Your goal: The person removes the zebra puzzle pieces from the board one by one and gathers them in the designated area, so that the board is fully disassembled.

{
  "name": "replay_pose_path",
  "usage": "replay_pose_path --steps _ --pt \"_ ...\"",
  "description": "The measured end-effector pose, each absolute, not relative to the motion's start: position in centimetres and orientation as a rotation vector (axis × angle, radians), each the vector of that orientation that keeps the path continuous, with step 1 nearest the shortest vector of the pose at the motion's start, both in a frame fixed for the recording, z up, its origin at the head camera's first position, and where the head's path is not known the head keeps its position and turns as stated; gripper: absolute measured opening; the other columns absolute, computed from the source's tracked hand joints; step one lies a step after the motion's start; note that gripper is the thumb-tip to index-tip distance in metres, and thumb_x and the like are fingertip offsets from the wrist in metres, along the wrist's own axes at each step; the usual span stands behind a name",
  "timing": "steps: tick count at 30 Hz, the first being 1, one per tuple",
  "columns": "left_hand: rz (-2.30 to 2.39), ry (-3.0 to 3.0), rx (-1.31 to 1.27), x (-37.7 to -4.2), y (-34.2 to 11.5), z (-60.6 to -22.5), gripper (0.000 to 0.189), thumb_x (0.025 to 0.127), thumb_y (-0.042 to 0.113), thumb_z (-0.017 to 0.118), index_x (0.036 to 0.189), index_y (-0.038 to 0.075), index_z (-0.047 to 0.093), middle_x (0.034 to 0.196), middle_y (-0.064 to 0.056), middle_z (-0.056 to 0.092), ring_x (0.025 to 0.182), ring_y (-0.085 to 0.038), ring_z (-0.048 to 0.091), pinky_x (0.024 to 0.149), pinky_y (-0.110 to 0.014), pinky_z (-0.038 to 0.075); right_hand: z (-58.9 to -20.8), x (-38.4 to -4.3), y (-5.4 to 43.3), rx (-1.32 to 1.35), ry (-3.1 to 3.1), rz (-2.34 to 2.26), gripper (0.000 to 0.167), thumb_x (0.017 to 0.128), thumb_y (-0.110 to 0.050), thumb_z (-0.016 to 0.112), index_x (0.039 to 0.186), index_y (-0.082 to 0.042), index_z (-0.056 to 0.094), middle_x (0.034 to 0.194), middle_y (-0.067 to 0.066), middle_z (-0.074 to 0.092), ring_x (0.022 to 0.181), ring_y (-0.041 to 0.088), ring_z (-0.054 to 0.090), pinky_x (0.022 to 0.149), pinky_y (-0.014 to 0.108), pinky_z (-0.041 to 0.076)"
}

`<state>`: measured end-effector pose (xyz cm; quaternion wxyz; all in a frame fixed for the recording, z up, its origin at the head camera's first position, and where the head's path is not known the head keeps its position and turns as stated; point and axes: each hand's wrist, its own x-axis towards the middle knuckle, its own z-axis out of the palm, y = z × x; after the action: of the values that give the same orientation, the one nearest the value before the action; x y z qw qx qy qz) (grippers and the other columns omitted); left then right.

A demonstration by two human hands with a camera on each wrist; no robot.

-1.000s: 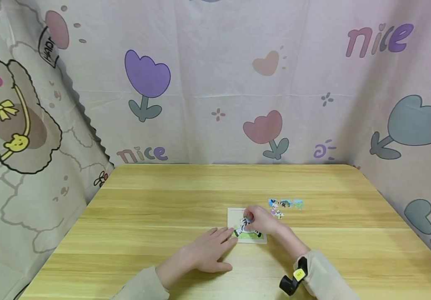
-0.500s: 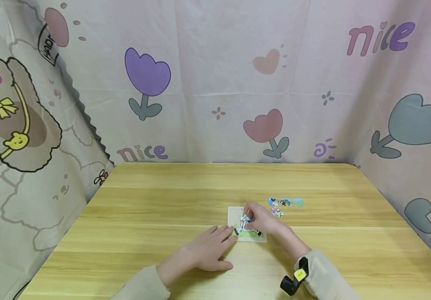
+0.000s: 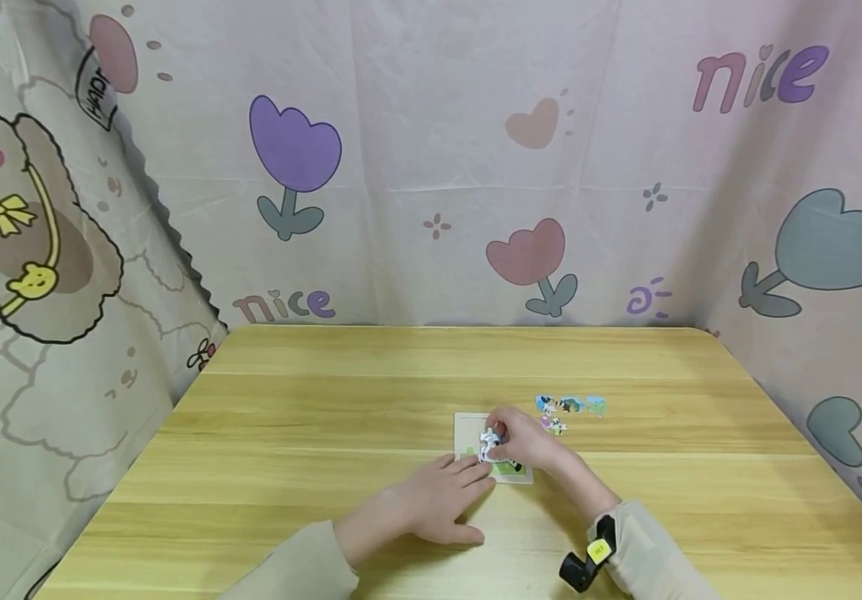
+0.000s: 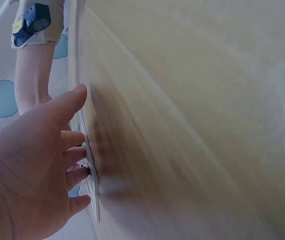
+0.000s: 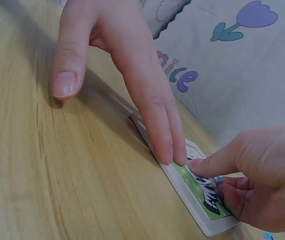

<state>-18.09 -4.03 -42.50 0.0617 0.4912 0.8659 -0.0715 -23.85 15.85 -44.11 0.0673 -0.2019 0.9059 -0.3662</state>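
A small jigsaw board [image 3: 468, 427] with a pale frame lies on the table, showing part of a zebra on green grass. My right hand [image 3: 523, 437] reaches over its right side and pinches a zebra puzzle piece [image 3: 488, 445] between thumb and fingers, which partly cover it. Fingers nearly straight, my left hand [image 3: 446, 504] lies at the board's lower left, its fingertips on the picture. In the right wrist view, the left fingertips [image 5: 175, 159] touch the green part [image 5: 185, 177], close to the right thumb [image 5: 198, 164]. The board appears edge-on in the left wrist view.
Several loose puzzle pieces [image 3: 570, 405] lie on the wooden table [image 3: 311, 408], beyond and to the right of the board. A patterned curtain [image 3: 416, 150] hangs behind the table and along both sides. A black wrist camera [image 3: 588, 560] sits on the right sleeve.
My left hand has slid right, its fingers farther over the board. The puzzle piece in my right hand has shifted and looks paler; that hand stays almost in place.
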Motion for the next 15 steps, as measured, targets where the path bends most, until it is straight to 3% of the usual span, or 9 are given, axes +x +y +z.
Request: replay_pose_path --steps 15 --pt "-0.276 2.644 1.523 -18.17 -3.61 -42.18 0.071 0.088 0.062 0.042 0.141 0.014 0.039 0.147 -0.002 0.033 0.134 -0.020 0.030 0.106 -0.042 0.030 -43.86 -23.93 15.64 -0.486 2.696 -1.213 0.022 0.076 0.000 0.070 0.093 -0.006 0.057 0.077 0.002 0.052 0.069 0.015 0.048 0.060 0.028 0.044"
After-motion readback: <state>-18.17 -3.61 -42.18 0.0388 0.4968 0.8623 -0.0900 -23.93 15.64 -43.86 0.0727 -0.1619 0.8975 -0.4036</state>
